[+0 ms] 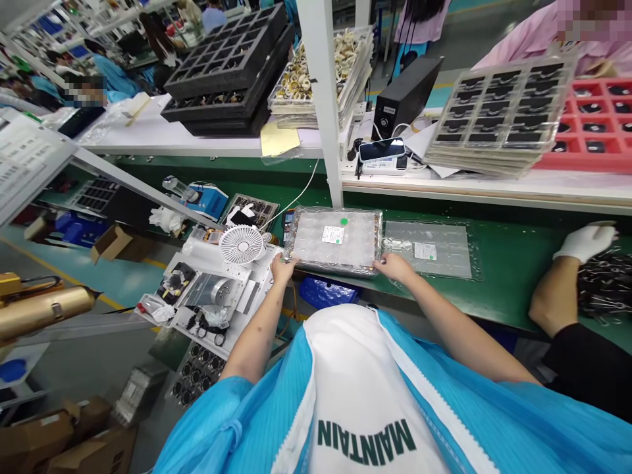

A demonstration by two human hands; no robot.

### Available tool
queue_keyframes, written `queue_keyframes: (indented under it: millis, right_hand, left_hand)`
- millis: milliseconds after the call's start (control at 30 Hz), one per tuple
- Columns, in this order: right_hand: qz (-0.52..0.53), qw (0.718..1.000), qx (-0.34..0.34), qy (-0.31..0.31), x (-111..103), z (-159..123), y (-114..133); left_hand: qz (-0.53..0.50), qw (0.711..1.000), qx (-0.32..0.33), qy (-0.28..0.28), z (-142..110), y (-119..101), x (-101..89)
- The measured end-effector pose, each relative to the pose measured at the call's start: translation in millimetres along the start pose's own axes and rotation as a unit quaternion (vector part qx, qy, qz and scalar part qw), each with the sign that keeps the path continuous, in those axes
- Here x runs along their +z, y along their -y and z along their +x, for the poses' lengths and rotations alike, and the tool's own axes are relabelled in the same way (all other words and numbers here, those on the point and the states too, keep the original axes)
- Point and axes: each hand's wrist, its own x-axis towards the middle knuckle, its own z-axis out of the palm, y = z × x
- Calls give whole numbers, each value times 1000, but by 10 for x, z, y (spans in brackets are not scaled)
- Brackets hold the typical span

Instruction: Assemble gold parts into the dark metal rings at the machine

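Note:
A flat stack of trays sealed in a clear bag (334, 240), with a white label and a green sticker on top, lies on the green conveyor belt (498, 257) in front of me. My left hand (283, 268) grips its near left corner, fingers curled over the edge. My right hand (392, 266) grips its near right corner the same way. A second sealed clear bag (428, 248) with a white label lies flat on the belt just to the right of the stack, touching my right hand's side.
A small white fan (241, 244) stands left of the stack, on a bench with metal parts. A co-worker's gloved hand (585, 242) rests at the right. A white post (320, 99) rises behind the stack. The shelf above bears black foam trays (227, 66), a phone (382, 149) and clear tray stacks (498, 115).

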Motion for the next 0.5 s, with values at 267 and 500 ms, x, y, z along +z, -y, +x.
queue_keyframes:
  millis: [267,500]
  right_hand:
    - [214,969,-22,-123,84,-96,-59]
    - [603,783,-14,-153,217,-352,-564]
  left_hand:
    - [-185,983,-7,5,-66,-136,-139]
    - [-337,929,-20,150,-663,-136,-103]
